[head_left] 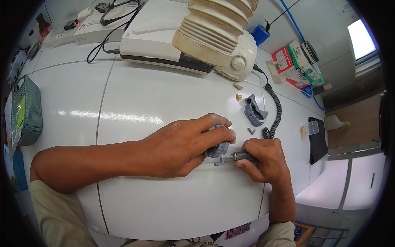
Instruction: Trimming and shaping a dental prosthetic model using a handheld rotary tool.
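Note:
My left hand (181, 144) is closed round a grey dental model (217, 150), its fingers curled over the top so that much of it is hidden. Gripped in my right hand (265, 159) is a dark rotary handpiece (243, 156), whose thin bur points left at the model's lower edge. A small grey peg-like piece (219, 164) sticks out just below the model, close to the bur; whether it is joined to the model I cannot tell. Farther back on the right lies another grey dental model (254, 111), with a small grey offcut (251, 131) in front of it.
Two small tooth-coloured pieces (238, 97) lie behind the second model. A coiled black cord (276, 109) runs along the right. At the back stand a white box-shaped machine (156, 39) and a ribbed suction hose (214, 29). A green basket (31, 111) is at far left, cartons (297, 66) at back right.

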The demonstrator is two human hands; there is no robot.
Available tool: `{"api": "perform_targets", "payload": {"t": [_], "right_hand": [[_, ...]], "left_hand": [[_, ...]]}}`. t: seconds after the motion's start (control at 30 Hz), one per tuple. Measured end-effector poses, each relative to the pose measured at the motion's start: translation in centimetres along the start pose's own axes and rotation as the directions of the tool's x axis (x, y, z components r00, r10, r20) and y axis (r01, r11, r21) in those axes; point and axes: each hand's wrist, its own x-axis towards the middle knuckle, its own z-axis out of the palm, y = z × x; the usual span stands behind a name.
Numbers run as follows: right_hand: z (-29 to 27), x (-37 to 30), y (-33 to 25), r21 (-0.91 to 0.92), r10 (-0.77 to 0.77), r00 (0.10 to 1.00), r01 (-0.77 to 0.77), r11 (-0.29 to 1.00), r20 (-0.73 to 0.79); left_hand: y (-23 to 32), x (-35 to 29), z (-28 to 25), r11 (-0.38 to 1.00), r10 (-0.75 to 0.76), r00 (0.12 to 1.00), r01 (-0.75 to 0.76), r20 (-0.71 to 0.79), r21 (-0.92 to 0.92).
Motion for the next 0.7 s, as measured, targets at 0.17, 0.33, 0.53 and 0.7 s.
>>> {"api": "perform_targets", "payload": {"t": [0.17,0.33,0.53,0.7], "right_hand": [[-0.02,0.05,-0.07,0.002,0.001,1.0,-0.001,1.0,-0.004],[-0.02,0.05,-0.07,-0.002,0.001,1.0,-0.001,1.0,-0.003],[0.0,-0.03,0.04,-0.004,0.004,1.0,-0.004,1.0,0.004],[0.03,-0.05,0.06,-0.006,0.003,1.0,-0.003,1.0,0.002]], "left_hand": [[-0.03,0.04,0.07,1.0,0.012,1.0,-0.012,-0.008,0.005],[-0.19,0.03,0.16,1.0,0.026,1.0,-0.026,-0.014,0.004],[-0.1,0.05,0.13,1.0,0.026,1.0,-0.026,-0.018,0.007],[-0.15,0.06,0.17,1.0,0.023,1.0,-0.023,-0.015,0.012]]}}
